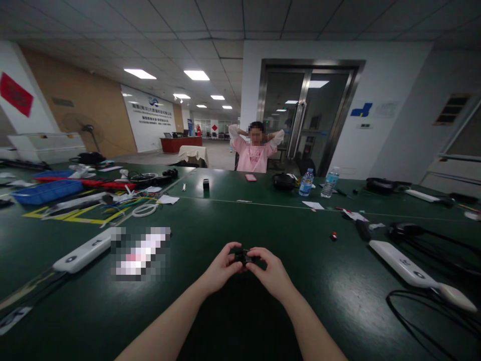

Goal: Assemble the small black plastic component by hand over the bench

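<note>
Between my two hands is a small black object [243,256], too small and too covered by fingers for its kind to show. My left hand [221,268] grips its left side between thumb and fingers. From the right, my right hand [269,271] pinches the same object. Both hands are held low over the dark green table [210,223], near the middle of the view. A blurred-out flat item [142,253] lies to the left of my left hand. Off to the right is a small red and black thing [334,235].
White power strips lie at left [88,250] and right [400,265], with black cables [406,311]. A blue tray [48,192], a small black box [206,184] and two water bottles [306,182] stand farther back. Across the table sits a person [252,156], arms raised.
</note>
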The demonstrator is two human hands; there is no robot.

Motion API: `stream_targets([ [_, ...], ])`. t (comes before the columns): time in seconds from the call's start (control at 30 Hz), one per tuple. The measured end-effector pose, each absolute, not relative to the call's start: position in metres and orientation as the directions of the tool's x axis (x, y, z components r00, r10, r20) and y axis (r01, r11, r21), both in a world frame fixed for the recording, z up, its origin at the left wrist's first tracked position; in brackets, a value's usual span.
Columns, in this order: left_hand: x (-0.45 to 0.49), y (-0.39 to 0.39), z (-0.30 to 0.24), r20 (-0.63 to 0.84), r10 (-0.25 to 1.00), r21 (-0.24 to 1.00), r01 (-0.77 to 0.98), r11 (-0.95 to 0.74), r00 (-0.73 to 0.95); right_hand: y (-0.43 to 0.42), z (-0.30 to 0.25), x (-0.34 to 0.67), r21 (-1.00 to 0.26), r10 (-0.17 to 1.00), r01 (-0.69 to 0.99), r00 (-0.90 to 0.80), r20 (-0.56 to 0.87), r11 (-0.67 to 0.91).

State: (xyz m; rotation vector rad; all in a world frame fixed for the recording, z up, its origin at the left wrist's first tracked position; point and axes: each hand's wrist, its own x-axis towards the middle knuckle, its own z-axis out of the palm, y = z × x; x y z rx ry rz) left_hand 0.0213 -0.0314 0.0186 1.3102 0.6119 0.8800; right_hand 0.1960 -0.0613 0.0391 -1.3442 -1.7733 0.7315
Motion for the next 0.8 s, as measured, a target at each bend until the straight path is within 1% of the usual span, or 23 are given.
stream_targets([
  [0.33,0.0225,-0.0310,0.0151,0.110,0.823,0.977,-0.213,0.014,0.558,-0.0647,0.0457,0.1955,-0.803,0.960,0.527,-0.188,0.209,0.278],
  [0.57,0.0223,-0.0306,0.0146,0.112,0.820,0.977,-0.211,0.010,0.561,-0.0646,0.0455,0.1951,-0.804,0.963,0.531,-0.177,0.204,0.268],
  [0.7,0.0223,-0.0286,0.0137,0.086,0.828,0.985,-0.172,0.012,0.553,-0.0620,0.0403,0.1953,-0.813,0.955,0.502,-0.179,0.236,0.295],
  [0.8,0.0220,-0.0271,0.0125,0.095,0.819,0.986,-0.164,-0.001,0.566,-0.0599,0.0376,0.1962,-0.809,0.950,0.497,-0.177,0.258,0.312],
])
